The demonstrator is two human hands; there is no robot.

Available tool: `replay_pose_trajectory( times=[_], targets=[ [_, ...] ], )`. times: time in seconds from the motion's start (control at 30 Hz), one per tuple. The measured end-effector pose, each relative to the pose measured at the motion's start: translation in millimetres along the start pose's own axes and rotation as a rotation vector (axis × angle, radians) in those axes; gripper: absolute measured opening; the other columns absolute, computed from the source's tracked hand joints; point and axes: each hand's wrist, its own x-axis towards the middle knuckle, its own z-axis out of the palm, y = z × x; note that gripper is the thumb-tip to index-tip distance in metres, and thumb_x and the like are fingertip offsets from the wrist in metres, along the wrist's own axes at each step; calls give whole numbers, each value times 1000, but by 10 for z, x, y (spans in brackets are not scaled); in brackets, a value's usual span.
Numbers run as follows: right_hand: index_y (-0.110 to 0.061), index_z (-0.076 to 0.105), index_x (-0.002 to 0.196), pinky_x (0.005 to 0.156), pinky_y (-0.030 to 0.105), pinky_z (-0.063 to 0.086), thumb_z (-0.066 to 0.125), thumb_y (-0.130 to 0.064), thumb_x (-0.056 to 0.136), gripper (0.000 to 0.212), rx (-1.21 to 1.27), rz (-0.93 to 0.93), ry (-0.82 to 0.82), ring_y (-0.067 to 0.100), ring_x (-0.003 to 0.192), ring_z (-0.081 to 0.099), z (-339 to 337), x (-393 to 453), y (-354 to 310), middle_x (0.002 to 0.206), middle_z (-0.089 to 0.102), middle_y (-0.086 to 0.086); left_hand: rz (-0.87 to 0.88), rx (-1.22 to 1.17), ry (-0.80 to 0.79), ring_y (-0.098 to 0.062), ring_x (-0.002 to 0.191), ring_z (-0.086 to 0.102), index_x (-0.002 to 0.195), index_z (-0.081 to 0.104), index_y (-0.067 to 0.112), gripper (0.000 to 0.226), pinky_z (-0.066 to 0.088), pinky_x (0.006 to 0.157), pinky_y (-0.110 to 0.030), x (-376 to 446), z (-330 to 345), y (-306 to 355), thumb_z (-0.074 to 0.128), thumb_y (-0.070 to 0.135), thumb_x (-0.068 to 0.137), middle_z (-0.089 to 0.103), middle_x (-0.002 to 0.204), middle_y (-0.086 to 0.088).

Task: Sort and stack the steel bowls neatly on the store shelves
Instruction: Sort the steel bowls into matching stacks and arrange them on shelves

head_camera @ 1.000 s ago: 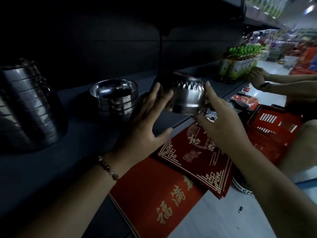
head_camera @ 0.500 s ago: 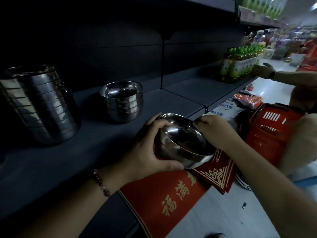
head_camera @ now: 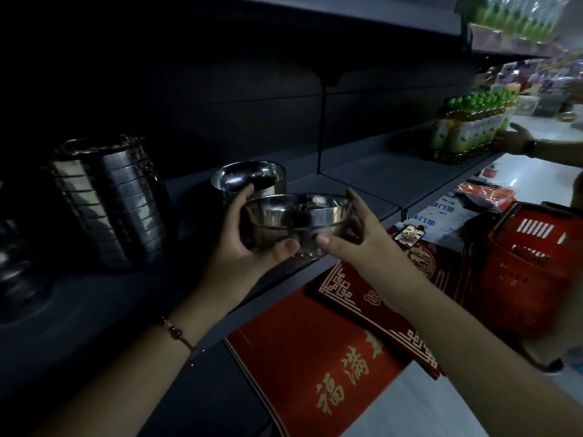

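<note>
I hold one steel bowl (head_camera: 296,216) upright above the front of the dark shelf (head_camera: 94,310). My left hand (head_camera: 239,257) grips its left side and base, and my right hand (head_camera: 359,244) grips its right side with the thumb under the bottom. Just behind it on the shelf sits a short stack of steel bowls (head_camera: 249,178), partly hidden by my left fingers. A tall stack of steel bowls (head_camera: 116,200) stands further left. More steel ware (head_camera: 19,266) shows dimly at the far left edge.
Red paper packs with gold characters (head_camera: 315,373) lie below the shelf edge. A red shopping basket (head_camera: 530,257) stands at right. Green-capped bottles (head_camera: 467,127) fill the shelf's far right, where another person's hand (head_camera: 514,140) reaches. A vertical divider (head_camera: 321,134) splits the shelf.
The bowl was on its side a second ago, then turned mouth up low near the red packs. Now it is raised and level, closer to the short stack.
</note>
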Motion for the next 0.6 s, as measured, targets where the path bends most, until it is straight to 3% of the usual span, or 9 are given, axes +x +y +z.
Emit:
replay_pose_trajectory(
  times=[0.07, 0.17, 0.3, 0.43, 0.53, 0.6],
  targets=[
    [-45, 13, 153, 110, 33, 33, 77, -57, 61, 114, 60, -41, 15, 11, 136, 42, 51, 74, -36, 145, 46, -11, 51, 16, 56, 4, 132, 48, 153, 26, 44, 115, 49, 95, -14, 8, -13, 19, 85, 62, 56, 46, 148, 17],
    [-45, 20, 152, 110, 35, 39, 79, -50, 59, 110, 154, -115, 26, 11, 137, 41, 167, 212, -101, 144, 44, -14, 112, 10, 152, 7, 128, 51, 145, 30, 47, 97, 47, 93, -11, 48, -39, 83, 81, 53, 63, 52, 142, 17],
    [-47, 26, 149, 85, 18, 47, 78, -40, 64, 101, 223, -158, -22, 5, 120, 51, 302, 384, -154, 131, 47, -22, 139, 80, 268, -6, 119, 63, 140, 51, 17, 95, 48, 92, -12, 126, -181, 87, 79, 67, 64, 69, 126, 2],
    [-46, 31, 146, 82, 16, 52, 80, -34, 63, 98, 236, -254, 5, 11, 128, 50, 394, 556, -217, 145, 43, -10, 127, 190, 395, -5, 121, 60, 136, 46, 51, 85, 52, 99, -27, 210, -301, 40, 75, 76, 60, 57, 133, 11],
    [-53, 36, 138, 84, 18, 51, 82, -29, 64, 90, 311, -295, 0, 4, 123, 50, 419, 686, -258, 142, 43, -16, 108, 206, 437, -10, 122, 59, 151, 35, 39, 102, 53, 102, -35, 308, -353, 0, 74, 69, 62, 50, 136, 9],
    [-53, 40, 135, 95, 29, 49, 82, -34, 70, 79, 367, -296, -18, 6, 123, 54, 410, 767, -260, 140, 46, -18, 123, 190, 428, -8, 122, 59, 150, 36, 38, 95, 52, 102, -35, 383, -369, -22, 74, 63, 67, 50, 138, 9]
  ],
)
